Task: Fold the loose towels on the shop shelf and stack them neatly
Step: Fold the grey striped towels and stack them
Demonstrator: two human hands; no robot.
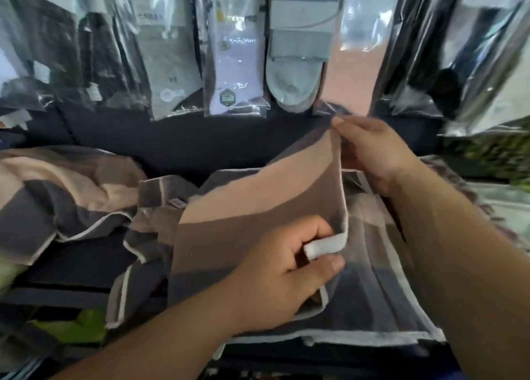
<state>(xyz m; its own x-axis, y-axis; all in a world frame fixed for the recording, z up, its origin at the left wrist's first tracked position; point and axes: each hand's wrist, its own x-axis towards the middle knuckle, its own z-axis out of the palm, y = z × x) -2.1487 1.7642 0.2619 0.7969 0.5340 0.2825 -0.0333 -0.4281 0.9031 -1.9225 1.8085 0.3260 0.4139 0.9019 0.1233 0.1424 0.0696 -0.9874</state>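
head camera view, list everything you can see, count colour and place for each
striped towel: one, tan, brown and grey with a white edge, centre, lifted off the pile
flat towel: one, grey and brown with a white edge, lying under the striped one, lower right
loose towels: count unclear, cream, brown and grey, heaped at left
sock packs: several, grey, white and black in clear bags, hanging along the top
dark cloth: one, navy or black, behind the towels
green item: one, bright green, lower left, too blurred to name
left hand: pinches the striped towel's near white corner
right hand: pinches its far corner
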